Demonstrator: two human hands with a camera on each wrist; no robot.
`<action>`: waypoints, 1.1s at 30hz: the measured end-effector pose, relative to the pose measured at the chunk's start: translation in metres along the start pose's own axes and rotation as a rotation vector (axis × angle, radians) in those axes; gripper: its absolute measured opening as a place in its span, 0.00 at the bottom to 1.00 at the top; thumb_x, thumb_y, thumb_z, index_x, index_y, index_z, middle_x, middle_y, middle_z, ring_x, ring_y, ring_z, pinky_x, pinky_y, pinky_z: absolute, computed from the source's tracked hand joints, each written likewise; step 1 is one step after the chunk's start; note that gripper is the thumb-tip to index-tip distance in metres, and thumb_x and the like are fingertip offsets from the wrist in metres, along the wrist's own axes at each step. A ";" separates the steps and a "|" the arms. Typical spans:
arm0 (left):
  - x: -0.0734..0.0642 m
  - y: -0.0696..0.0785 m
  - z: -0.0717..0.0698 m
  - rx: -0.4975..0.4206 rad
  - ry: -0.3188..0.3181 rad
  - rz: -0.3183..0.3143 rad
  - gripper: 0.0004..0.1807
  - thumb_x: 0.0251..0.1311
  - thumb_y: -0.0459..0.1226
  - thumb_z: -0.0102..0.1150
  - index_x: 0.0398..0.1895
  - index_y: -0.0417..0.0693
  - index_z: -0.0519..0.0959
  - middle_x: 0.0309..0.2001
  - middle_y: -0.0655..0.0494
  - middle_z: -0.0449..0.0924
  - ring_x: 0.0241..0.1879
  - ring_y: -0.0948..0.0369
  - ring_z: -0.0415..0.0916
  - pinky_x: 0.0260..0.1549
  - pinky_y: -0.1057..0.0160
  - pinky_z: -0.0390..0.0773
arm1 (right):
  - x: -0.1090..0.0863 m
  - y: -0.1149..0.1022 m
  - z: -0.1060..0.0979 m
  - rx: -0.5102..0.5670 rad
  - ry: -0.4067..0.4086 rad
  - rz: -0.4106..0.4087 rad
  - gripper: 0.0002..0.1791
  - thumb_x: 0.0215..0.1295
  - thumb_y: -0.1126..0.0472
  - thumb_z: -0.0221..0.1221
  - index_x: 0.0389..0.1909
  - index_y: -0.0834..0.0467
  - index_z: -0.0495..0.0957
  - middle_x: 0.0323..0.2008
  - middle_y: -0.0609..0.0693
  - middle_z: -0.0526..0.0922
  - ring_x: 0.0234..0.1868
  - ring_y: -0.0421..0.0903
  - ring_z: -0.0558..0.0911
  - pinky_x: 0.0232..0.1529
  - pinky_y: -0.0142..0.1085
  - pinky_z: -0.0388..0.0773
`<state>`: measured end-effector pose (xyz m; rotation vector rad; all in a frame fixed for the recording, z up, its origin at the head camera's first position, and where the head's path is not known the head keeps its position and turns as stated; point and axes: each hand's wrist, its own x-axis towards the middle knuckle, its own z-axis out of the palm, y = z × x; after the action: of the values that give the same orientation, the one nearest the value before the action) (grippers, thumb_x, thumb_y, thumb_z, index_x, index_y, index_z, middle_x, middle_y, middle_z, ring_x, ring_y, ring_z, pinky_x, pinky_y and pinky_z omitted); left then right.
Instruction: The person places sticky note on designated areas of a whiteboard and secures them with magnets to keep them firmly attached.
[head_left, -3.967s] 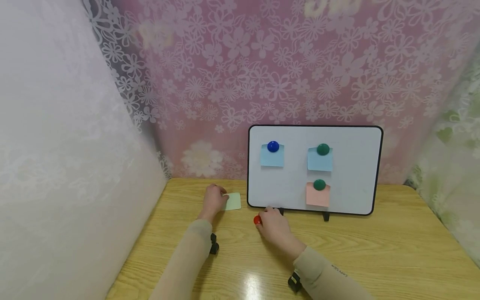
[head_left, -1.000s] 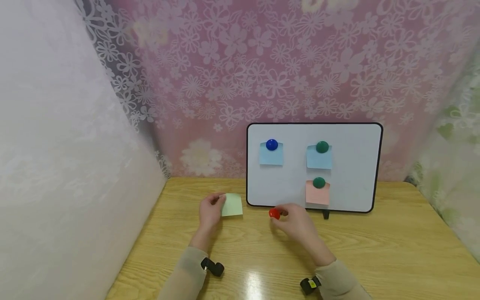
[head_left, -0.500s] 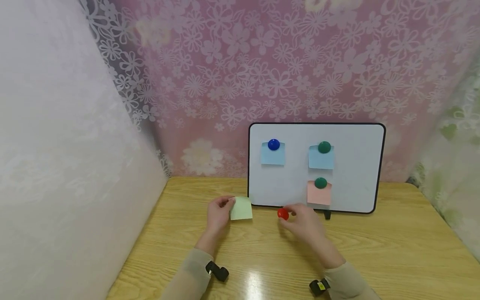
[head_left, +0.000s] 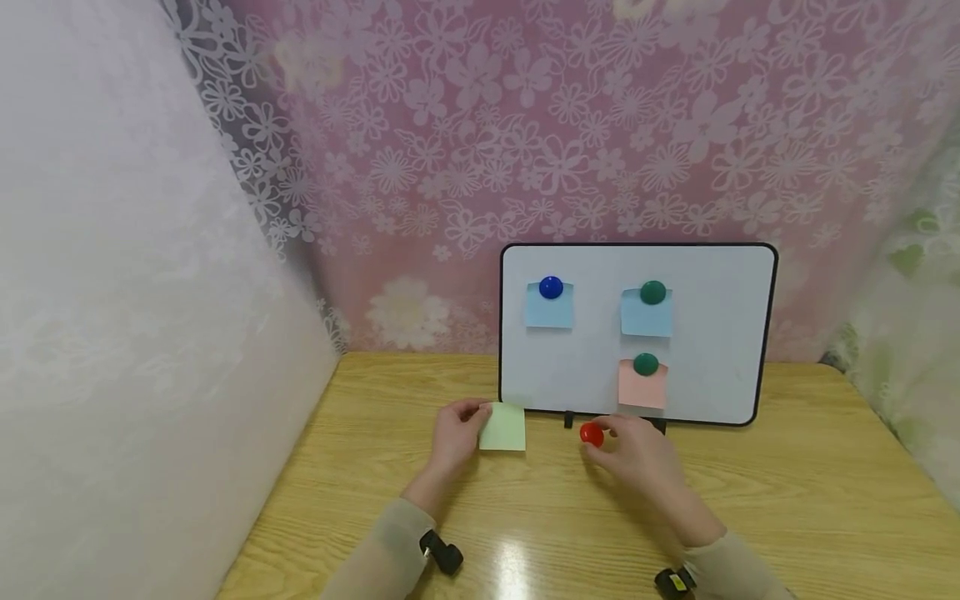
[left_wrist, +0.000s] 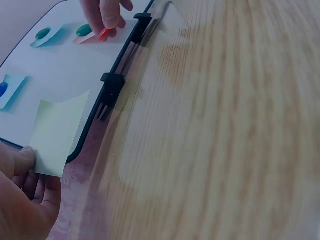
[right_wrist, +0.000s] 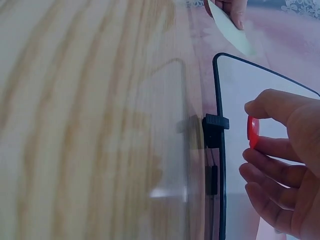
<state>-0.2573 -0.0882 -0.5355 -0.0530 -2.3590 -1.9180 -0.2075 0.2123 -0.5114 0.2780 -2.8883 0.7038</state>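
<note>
My left hand (head_left: pixel 456 435) pinches a pale green sticky note (head_left: pixel 504 427) by its left edge, thumb in front. In the left wrist view the note (left_wrist: pixel 57 135) hangs in front of the whiteboard's lower corner. Between thumb and fingertips my right hand (head_left: pixel 637 450) holds a round red magnet (head_left: pixel 592 434), just below the board's bottom edge. The right wrist view shows this magnet (right_wrist: pixel 253 132) edge-on. The whiteboard (head_left: pixel 712 333) stands tilted on the table, with two light blue notes and a pink note (head_left: pixel 642 392) on it.
A blue magnet (head_left: pixel 551 287) tops the left blue note (head_left: pixel 549 312). Green magnets top the right blue note (head_left: pixel 647 318) and the pink one. Black feet (head_left: pixel 568 419) support the board on the wooden table (head_left: pixel 825 483). A patterned curtain (head_left: pixel 420 208) hangs behind.
Four seconds ago the note and red magnet were farther left, near the tabletop. Both hands have since drawn them right, the note now in front of the board's lower-left corner.
</note>
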 end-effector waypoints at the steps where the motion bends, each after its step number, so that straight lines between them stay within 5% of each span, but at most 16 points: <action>1: 0.000 0.001 0.002 0.005 -0.005 0.007 0.10 0.74 0.38 0.67 0.48 0.41 0.91 0.44 0.51 0.89 0.44 0.59 0.81 0.42 0.61 0.81 | 0.000 0.001 0.000 -0.001 0.000 -0.001 0.21 0.63 0.49 0.76 0.52 0.56 0.89 0.43 0.49 0.89 0.34 0.44 0.80 0.30 0.41 0.79; 16: 0.002 0.005 0.028 -0.054 -0.055 -0.005 0.10 0.74 0.40 0.69 0.48 0.45 0.91 0.44 0.54 0.89 0.43 0.60 0.81 0.42 0.61 0.82 | 0.001 0.005 -0.005 0.019 0.031 -0.032 0.19 0.63 0.52 0.75 0.50 0.58 0.89 0.38 0.48 0.87 0.30 0.42 0.76 0.27 0.38 0.74; 33: 0.002 0.016 0.056 -0.007 -0.061 0.008 0.08 0.74 0.40 0.68 0.47 0.49 0.93 0.43 0.60 0.89 0.46 0.63 0.82 0.48 0.59 0.82 | 0.002 -0.007 -0.004 0.018 0.114 -0.048 0.21 0.63 0.49 0.75 0.52 0.57 0.90 0.46 0.51 0.90 0.44 0.52 0.86 0.37 0.47 0.85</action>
<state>-0.2613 -0.0300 -0.5308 -0.1229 -2.3858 -1.9482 -0.2079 0.2080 -0.5048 0.2980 -2.7597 0.7135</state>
